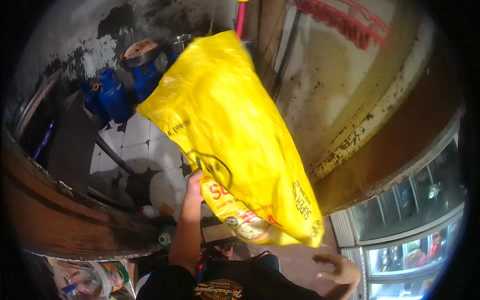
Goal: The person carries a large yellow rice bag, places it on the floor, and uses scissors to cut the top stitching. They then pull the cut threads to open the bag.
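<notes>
A large yellow plastic bag [235, 120] with dark and red print fills the middle of the head view. My left hand [195, 186] is closed on its lower left edge, and the bag hides most of the fingers. Near that grip, a printed yellow packet or panel [235, 212] shows along the bag's lower side; I cannot tell whether it is separate. My right hand [336, 270] hangs apart from the bag at the lower right, its fingers loosely spread and holding nothing.
Several blue gas cylinders [114, 95] stand at the back left by a stained wall, a wide pan [141, 54] above them. A brown wooden edge [65, 210] curves along the left. Glass-fronted display coolers [405, 205] stand at the right. A red plastic rack [345, 20] is at the upper right.
</notes>
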`<act>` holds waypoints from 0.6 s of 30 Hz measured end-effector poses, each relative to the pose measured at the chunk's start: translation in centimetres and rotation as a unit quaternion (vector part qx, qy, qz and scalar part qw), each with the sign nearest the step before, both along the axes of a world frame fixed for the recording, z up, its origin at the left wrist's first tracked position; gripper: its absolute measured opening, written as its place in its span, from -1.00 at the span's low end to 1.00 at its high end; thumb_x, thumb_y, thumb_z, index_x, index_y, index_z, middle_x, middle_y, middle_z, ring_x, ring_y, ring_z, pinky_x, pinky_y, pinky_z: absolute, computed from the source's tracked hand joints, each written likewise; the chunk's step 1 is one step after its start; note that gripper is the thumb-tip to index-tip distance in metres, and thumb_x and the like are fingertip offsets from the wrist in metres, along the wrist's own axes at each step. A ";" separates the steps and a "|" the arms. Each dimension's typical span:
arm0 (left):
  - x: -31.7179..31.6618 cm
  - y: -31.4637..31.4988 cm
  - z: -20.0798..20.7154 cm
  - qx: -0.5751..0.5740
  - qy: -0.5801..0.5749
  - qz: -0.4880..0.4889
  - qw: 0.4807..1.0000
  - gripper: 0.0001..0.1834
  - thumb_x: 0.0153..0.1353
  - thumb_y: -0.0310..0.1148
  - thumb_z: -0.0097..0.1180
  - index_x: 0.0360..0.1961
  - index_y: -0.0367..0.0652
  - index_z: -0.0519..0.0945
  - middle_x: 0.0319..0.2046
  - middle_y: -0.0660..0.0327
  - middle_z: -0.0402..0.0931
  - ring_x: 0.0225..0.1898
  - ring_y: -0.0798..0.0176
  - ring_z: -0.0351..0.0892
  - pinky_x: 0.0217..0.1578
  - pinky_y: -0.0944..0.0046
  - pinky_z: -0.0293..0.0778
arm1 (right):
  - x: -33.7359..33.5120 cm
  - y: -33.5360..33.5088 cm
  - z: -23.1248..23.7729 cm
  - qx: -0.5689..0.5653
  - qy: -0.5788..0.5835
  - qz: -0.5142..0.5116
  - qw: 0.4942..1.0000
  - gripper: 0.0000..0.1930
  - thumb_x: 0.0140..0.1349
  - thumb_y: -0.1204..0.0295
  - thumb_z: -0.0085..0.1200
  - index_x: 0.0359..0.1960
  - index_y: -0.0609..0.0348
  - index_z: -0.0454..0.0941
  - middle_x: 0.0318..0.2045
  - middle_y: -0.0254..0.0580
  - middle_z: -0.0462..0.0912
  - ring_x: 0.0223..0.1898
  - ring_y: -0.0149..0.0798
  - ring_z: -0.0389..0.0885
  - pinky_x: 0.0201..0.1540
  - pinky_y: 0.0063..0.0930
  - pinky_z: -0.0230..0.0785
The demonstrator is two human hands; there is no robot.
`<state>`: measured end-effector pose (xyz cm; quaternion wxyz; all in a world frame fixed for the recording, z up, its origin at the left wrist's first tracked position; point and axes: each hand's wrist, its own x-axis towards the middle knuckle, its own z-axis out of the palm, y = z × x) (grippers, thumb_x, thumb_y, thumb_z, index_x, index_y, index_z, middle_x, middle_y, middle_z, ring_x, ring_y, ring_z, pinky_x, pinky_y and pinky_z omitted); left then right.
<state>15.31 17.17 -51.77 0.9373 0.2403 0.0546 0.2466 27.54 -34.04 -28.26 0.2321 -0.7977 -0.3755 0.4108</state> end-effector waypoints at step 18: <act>-11.2 -9.3 20.0 0.005 0.070 0.223 0.972 -0.48 0.47 -0.11 0.05 0.30 -0.22 0.46 0.15 -0.02 0.59 0.16 -0.06 0.58 0.18 -0.06 0.50 | 7.2 22.3 -9.3 0.621 0.311 -0.071 0.716 -0.22 0.12 0.75 0.28 0.40 0.28 0.23 0.09 -0.08 0.67 0.11 -0.19 0.65 0.22 -0.34 0.45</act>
